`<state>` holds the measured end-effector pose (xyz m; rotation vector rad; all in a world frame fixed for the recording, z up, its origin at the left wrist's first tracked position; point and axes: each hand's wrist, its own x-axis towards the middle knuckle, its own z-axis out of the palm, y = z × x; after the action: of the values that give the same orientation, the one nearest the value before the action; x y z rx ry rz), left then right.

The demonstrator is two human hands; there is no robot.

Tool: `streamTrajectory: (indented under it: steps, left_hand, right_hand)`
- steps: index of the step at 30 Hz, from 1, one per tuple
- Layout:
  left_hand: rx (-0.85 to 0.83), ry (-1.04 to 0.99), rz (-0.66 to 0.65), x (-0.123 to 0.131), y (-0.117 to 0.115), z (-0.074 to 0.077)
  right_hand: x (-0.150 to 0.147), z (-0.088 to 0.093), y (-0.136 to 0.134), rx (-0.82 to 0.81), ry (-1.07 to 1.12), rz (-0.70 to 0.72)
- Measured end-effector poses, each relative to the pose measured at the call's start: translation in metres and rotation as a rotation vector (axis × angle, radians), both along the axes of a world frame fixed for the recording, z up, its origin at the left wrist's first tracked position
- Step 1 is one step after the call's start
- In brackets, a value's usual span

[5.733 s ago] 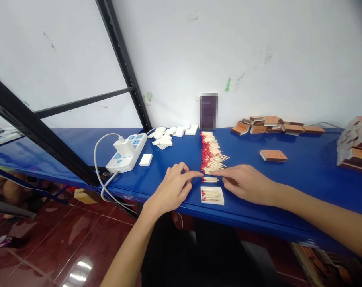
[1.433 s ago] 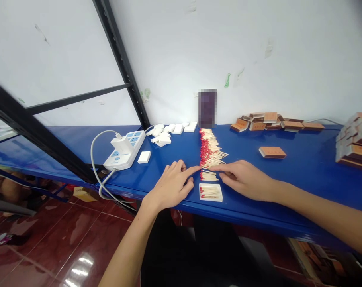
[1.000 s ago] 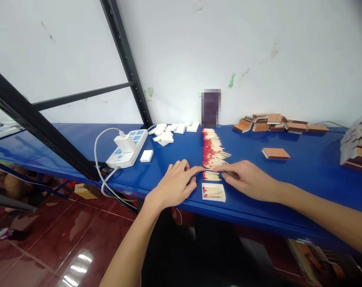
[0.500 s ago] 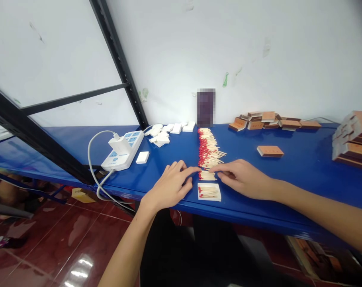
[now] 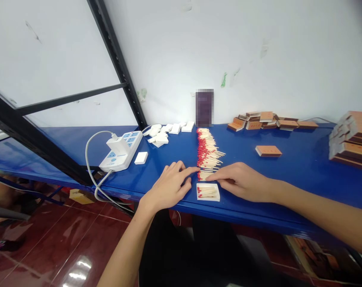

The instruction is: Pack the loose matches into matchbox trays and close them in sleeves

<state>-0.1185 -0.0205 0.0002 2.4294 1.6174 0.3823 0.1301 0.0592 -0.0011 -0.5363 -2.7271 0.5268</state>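
Red-headed matches [image 5: 209,149] lie in a long pile on the blue shelf, heads to the left. A small row of matches [image 5: 203,175] lies at the near end of it. My left hand [image 5: 174,184] rests open, its index fingertip at the heads between pile and row. My right hand [image 5: 240,181] is open too, with its index finger stretched onto the sticks of the small row. Just nearer stands a white matchbox tray [image 5: 217,197] holding several matches.
A single orange matchbox [image 5: 268,151] lies to the right. More matchboxes [image 5: 254,125] are heaped by the wall and stacked [image 5: 355,139] at far right. White trays [image 5: 159,138], a power strip [image 5: 121,153] with a cable and a black metal post [image 5: 118,59] are at left.
My right index finger has moved left and nearer, from the gap beside the pile onto the small row of matches. My left hand stays almost still.
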Motion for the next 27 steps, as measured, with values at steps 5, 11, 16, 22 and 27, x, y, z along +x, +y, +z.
streamTrajectory:
  steps: [5,11,16,22,27]
  left_hand:
    - [0.003,-0.009,-0.008,0.0,-0.0003,0.0004]
    - [0.002,-0.016,-0.011,-0.0001,0.0001,0.0]
    - [0.002,-0.008,-0.012,0.0007,-0.0002,0.0014]
    - [0.002,-0.006,-0.012,0.0005,0.0002,0.002]
    - [0.003,-0.005,-0.012,0.0003,0.0001,0.0015]
  right_hand:
    - [0.0008,-0.001,0.0008,-0.003,0.0,0.013]
    - [0.0003,-0.0007,0.0001,0.016,0.009,-0.047]
    - [-0.0005,-0.0017,0.0,0.055,-0.024,-0.035]
    - [0.0008,-0.0046,0.0012,0.097,-0.008,-0.015]
    - [0.0016,-0.0067,0.0021,0.099,0.012,-0.002]
